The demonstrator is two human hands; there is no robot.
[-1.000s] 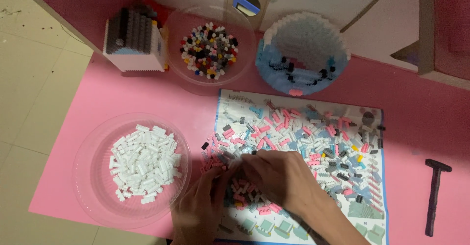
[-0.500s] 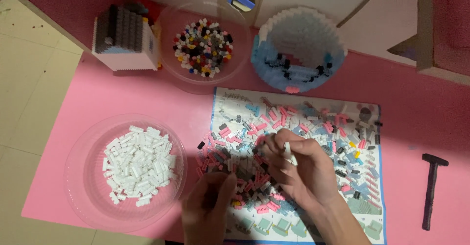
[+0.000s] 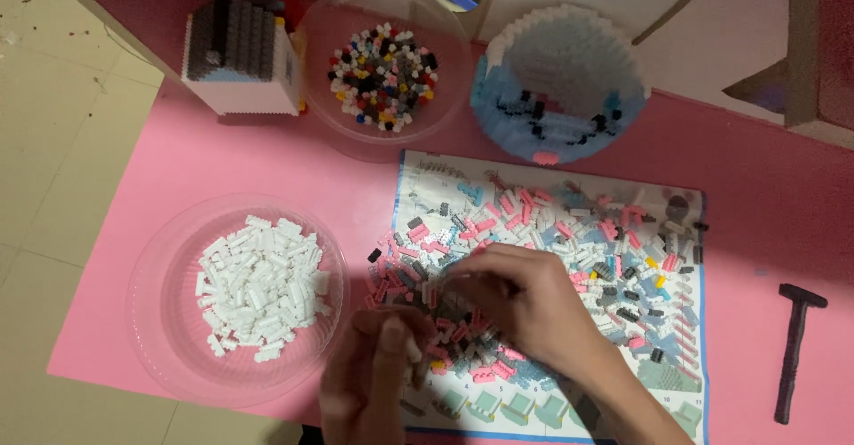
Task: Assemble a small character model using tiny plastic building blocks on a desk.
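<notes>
The left hand (image 3: 369, 374) and right hand (image 3: 525, 307) sit over the loose brick pile (image 3: 534, 258) on the instruction sheet (image 3: 685, 383). To the left, a clear dish of white bricks (image 3: 258, 285) lies just beside the sheet; a narrow strip of pink bench (image 3: 356, 187) separates them. Toward the far edge, passage is blocked by a white block house (image 3: 240, 53), a clear dish of mixed bricks (image 3: 382, 76) and a round blue brick model (image 3: 556, 84), set close together. To the right, bare bench runs between the sheet and a black tool (image 3: 794, 347).
</notes>
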